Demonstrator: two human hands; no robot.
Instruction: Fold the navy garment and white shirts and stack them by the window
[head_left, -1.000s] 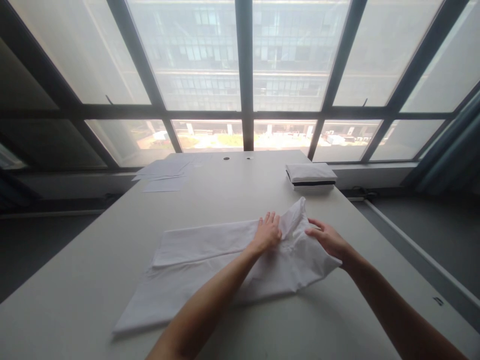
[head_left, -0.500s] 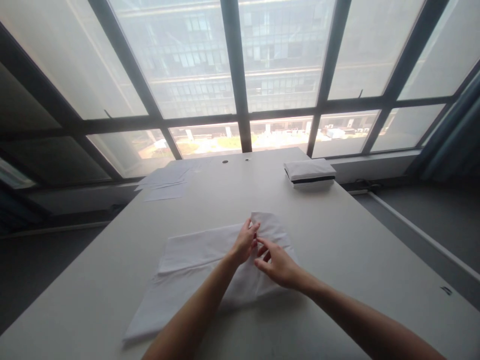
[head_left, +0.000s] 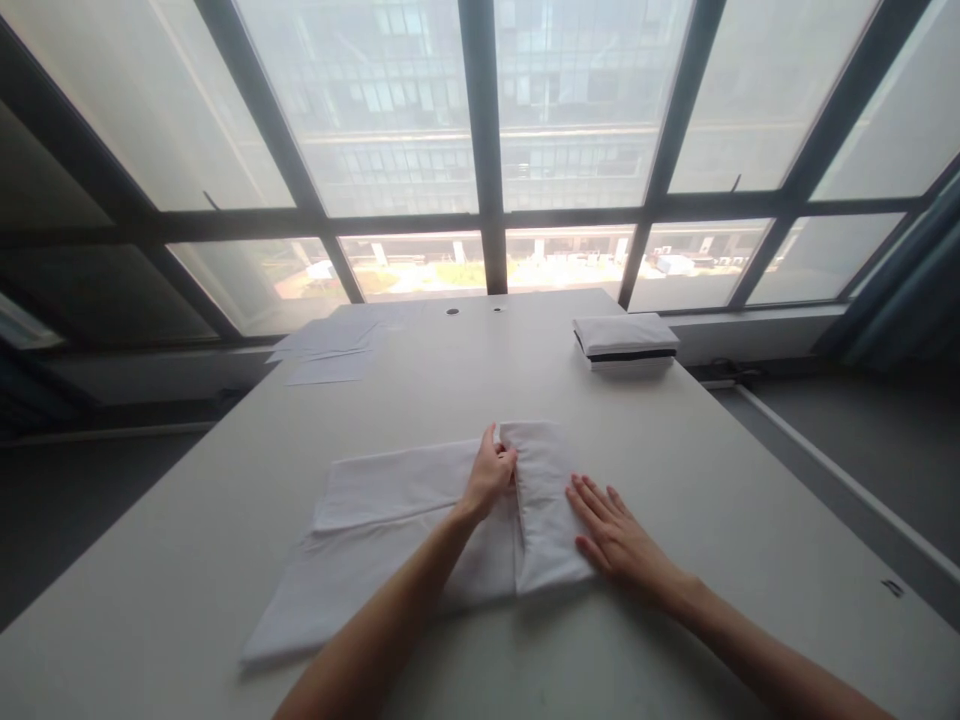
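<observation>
A white cloth (head_left: 420,540), perhaps a garment, lies partly folded across the near middle of the white table (head_left: 450,400). Its right end is turned over into an upright panel with a creased inner edge. My left hand (head_left: 491,477) pinches that panel's edge near its top left, fingers closed on the fabric. Flat against the panel's right side rests my right hand (head_left: 611,530), its fingers stretched out and holding nothing. Which kind of garment it is I cannot make out.
Folded white and black fabric (head_left: 626,340) is stacked at the table's far right corner. Several white paper sheets (head_left: 330,345) overlap at the far left. Windows (head_left: 405,120) rise behind the table, and a small dark mark (head_left: 892,588) shows near its right edge.
My right hand has moved right, away from my left hand, and now lies flat on the folded panel's right side. The panel looks flatter and straighter. My left hand stays at its edge.
</observation>
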